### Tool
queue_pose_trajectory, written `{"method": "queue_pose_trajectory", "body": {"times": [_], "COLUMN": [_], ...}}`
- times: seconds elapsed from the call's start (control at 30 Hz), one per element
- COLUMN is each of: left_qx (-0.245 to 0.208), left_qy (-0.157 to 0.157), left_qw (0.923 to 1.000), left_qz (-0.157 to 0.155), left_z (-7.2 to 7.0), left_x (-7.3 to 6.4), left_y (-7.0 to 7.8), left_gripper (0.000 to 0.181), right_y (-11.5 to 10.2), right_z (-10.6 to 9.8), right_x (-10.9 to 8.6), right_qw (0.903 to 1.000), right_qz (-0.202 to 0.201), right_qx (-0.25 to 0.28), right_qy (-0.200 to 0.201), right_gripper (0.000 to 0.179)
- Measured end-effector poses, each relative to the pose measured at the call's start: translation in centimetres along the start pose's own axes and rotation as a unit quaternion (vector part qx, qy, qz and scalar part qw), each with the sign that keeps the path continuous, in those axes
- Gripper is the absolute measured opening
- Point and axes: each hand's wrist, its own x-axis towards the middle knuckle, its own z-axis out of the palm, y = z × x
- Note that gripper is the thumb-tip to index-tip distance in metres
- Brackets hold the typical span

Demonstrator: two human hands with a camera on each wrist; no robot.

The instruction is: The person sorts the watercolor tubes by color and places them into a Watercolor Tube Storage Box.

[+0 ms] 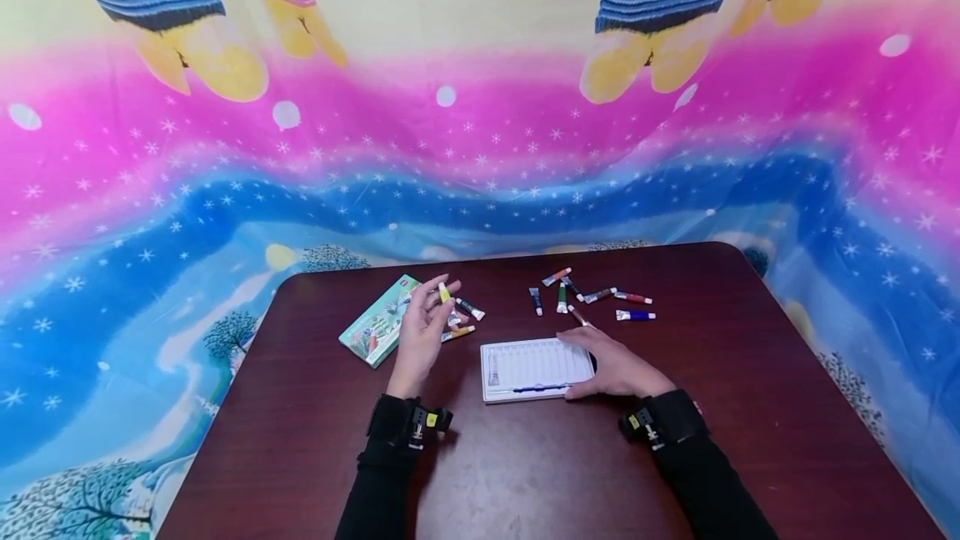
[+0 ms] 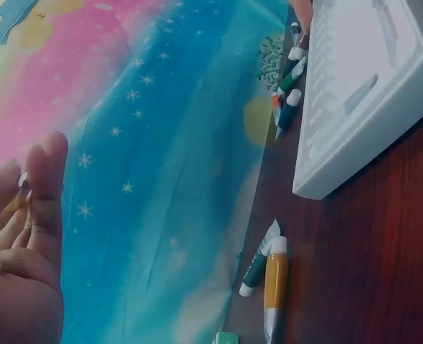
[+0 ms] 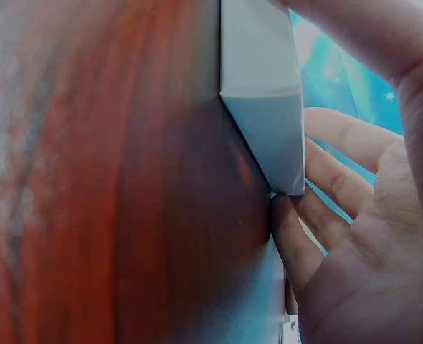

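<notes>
My left hand [image 1: 420, 338] is raised over the left part of the table and pinches a small yellow paint tube [image 1: 444, 292] between thumb and fingers. In the left wrist view that tube [image 2: 11, 208] is partly hidden by the hand. My right hand [image 1: 621, 367] holds the right end of a white plastic tray [image 1: 534, 357], thumb at the near edge and fingers round the far side. The tray lies flat, with a row of narrow slots and a blue paintbrush [image 1: 540, 388] along its near side. The right wrist view shows the fingers against the tray's wall [image 3: 265, 136].
A green paint box [image 1: 375, 327] lies left, behind the left hand. Near it are an orange-yellow tube [image 1: 458, 333] and a dark green tube [image 1: 471, 309]. Several tubes, including a blue tube [image 1: 635, 316], are scattered beyond the tray. A patterned cloth [image 1: 487, 148] hangs behind the table.
</notes>
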Motion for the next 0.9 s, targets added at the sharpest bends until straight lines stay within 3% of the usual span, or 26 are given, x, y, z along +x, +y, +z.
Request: {"method": "queue_pose_trajectory", "body": {"times": [0.07, 0.2, 0.37, 0.67, 0.8, 0.9], "left_qx": [0.017, 0.001, 0.018, 0.092, 0.154, 0.220], "left_qy": [-0.010, -0.045, -0.078, -0.065, -0.075, -0.093], "left_qw": [0.9998, 0.9980, 0.9943, 0.9922, 0.9835, 0.9694], "left_qz": [-0.007, -0.043, -0.070, -0.055, -0.058, -0.058], "left_z": [-0.1, -0.4, -0.9, -0.4, 0.4, 1.1], "left_x": [-0.2, -0.7, -1.3, -1.5, -2.1, -2.7], "left_y": [0.0, 0.1, 0.4, 0.3, -0.4, -0.9], "left_gripper": [0.053, 0.067, 0.072, 0.067, 0.064, 0.062], "right_y": [0.0, -0.1, -0.1, 0.0, -0.1, 0.0], "right_z": [0.1, 0.2, 0.2, -0.1, -0.1, -0.1], "right_x": [0.0, 0.0, 0.0, 0.0, 0.1, 0.1], "right_qw": [1.0000, 1.0000, 1.0000, 0.9999, 1.0000, 1.0000], "right_qz": [-0.001, 0.003, 0.006, 0.016, 0.008, 0.004], "right_qx": [-0.001, -0.002, -0.001, 0.005, 0.005, 0.001], "right_qy": [0.000, -0.002, -0.002, -0.005, -0.004, -0.003], "right_gripper": [0.100, 0.101, 0.100, 0.100, 0.099, 0.099]}}
